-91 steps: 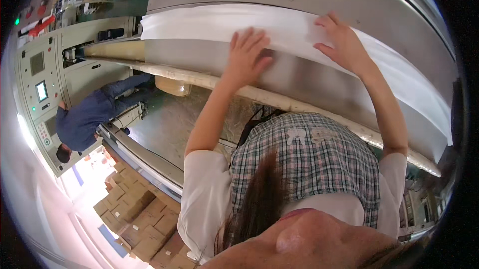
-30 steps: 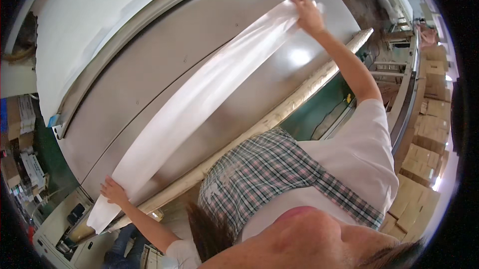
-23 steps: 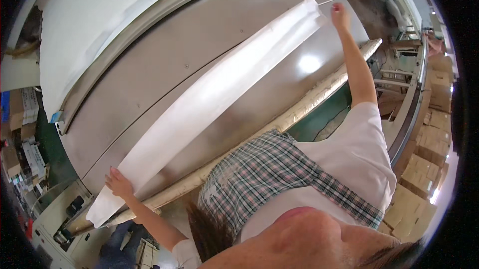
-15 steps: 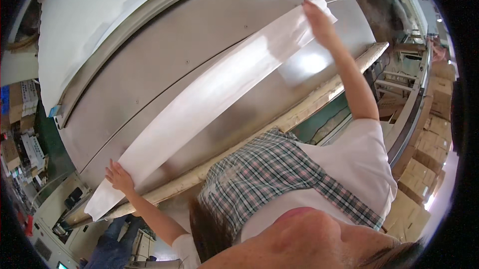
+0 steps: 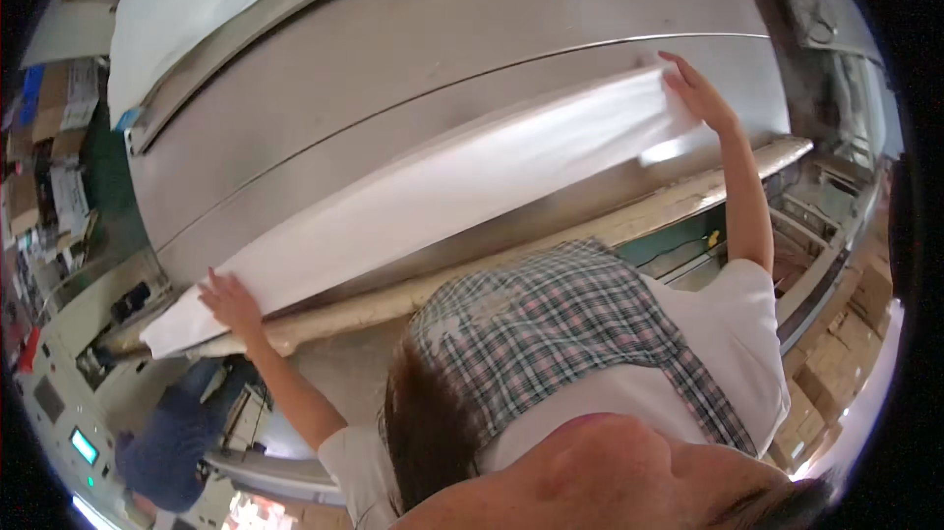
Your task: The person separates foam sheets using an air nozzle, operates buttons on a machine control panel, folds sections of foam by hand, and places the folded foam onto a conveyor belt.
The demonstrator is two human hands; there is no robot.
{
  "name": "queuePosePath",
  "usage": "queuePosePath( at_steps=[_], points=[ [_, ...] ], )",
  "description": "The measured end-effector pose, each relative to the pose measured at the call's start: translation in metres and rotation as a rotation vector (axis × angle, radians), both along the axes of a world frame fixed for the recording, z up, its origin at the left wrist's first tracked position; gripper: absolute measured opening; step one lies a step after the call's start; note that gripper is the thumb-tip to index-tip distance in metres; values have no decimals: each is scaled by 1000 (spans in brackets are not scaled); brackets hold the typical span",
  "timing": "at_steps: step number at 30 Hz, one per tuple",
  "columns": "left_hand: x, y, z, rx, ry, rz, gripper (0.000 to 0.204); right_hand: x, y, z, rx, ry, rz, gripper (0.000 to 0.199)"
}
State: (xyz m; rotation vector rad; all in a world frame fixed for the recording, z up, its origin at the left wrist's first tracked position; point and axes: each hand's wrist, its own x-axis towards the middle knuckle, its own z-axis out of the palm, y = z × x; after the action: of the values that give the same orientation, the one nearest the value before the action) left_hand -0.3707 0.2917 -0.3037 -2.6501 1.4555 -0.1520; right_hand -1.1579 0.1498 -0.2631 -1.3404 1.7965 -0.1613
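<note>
A long white folded cloth lies across the smooth metal table, running from lower left to upper right. My left hand rests flat on its left part with the fingers spread, close to the table's front. At the far right end, my right hand touches the cloth, fingers stretched over its upper edge. Small creases run through the cloth beside that hand. The left tip of the cloth hangs over the padded front roll.
A padded tan roll runs along the table's front edge. White material drapes over a rail at the upper left. Cardboard boxes are stacked at the right. A person in blue is low at the left, near a control panel.
The strip now lies flatter across the view, its right end lower and its left end higher. My right hand has moved down and right in view; the whole view has turned too.
</note>
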Motion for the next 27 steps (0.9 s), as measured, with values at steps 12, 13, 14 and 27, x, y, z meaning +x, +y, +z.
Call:
queuePosePath(
  at_steps=[12, 13, 14, 27],
  points=[
    [-202, 44, 59, -19, 659, -858, 39, 249, 38, 13, 111, -189, 803, 67],
    [-216, 35, 71, -21, 818, -906, 34, 251, 34, 14, 107, -192, 814, 67],
    [-215, 28, 75, -26, 813, -901, 34, 250, 29, 14, 51, -123, 899, 65],
    [-177, -111, 42, 782, 915, -839, 49, 345, -5, -10, 135, -262, 840, 31]
  ],
)
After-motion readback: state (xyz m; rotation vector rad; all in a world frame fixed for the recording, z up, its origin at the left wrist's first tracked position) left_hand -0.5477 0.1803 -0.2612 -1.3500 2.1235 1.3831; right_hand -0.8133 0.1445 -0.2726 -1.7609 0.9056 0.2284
